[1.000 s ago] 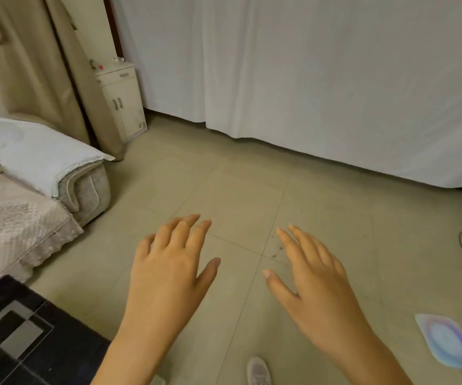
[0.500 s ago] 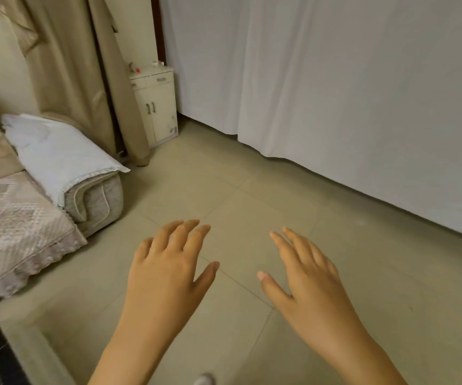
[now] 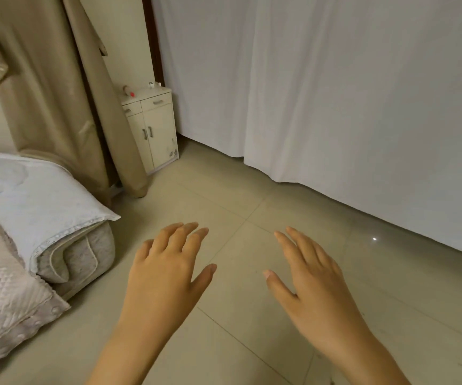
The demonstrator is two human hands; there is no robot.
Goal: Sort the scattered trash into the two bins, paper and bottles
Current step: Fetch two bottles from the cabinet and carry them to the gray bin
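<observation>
Turning toward the sofa (image 3: 43, 259), the person is holding left hand (image 3: 166, 276) and right hand (image 3: 313, 284) spread and empty, no trash or bins now showing.

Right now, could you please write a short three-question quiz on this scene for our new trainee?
1. True or false: the left hand is holding a bottle.
2. What stands against the wall beside the beige curtain? A) a small cream cabinet B) a bin C) a chair
3. Fill in: the right hand hovers open above the tiled ____.

Key
1. False; both hands are open and empty.
2. A, the small cream cabinet.
3. floor. No trash or bins are in view.
</observation>
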